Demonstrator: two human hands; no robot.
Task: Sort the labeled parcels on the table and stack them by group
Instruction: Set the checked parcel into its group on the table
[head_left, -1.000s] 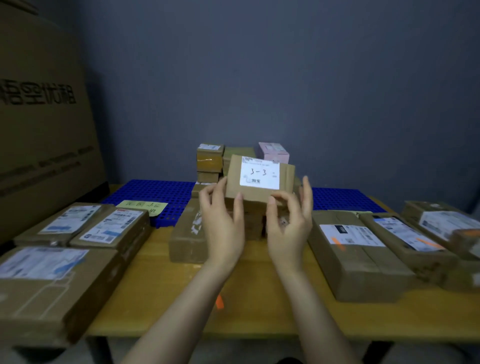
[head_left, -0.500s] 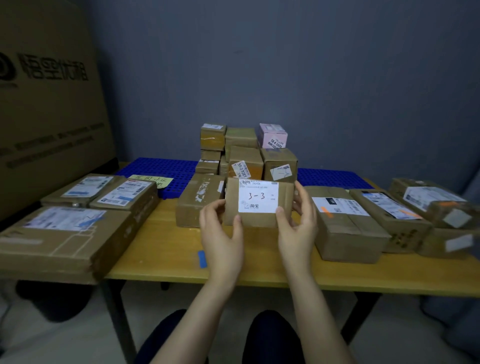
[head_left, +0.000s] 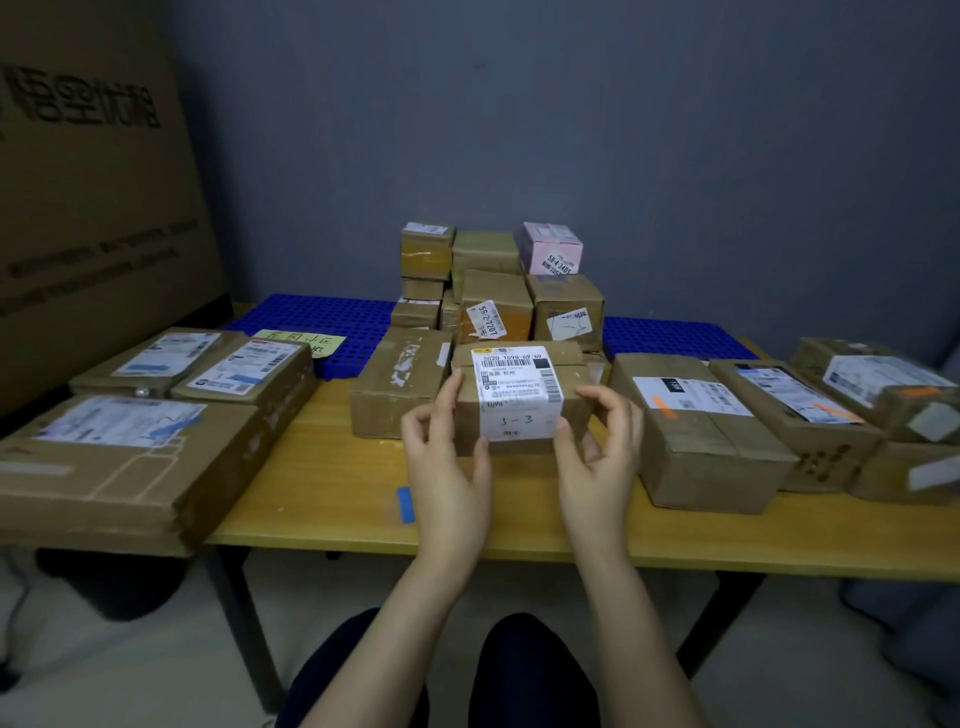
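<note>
Both-handed: left hand (head_left: 451, 467), right hand (head_left: 597, 457) hold boxy cardboard parcel (head_left: 519, 395).

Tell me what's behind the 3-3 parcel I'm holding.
Behind the 3-3 parcel stands a stack of small brown boxes, with a pink box on top at the right. The parcel hides the foot of that stack.

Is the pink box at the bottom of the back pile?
No, the pink box sits on top of a brown box.
</note>
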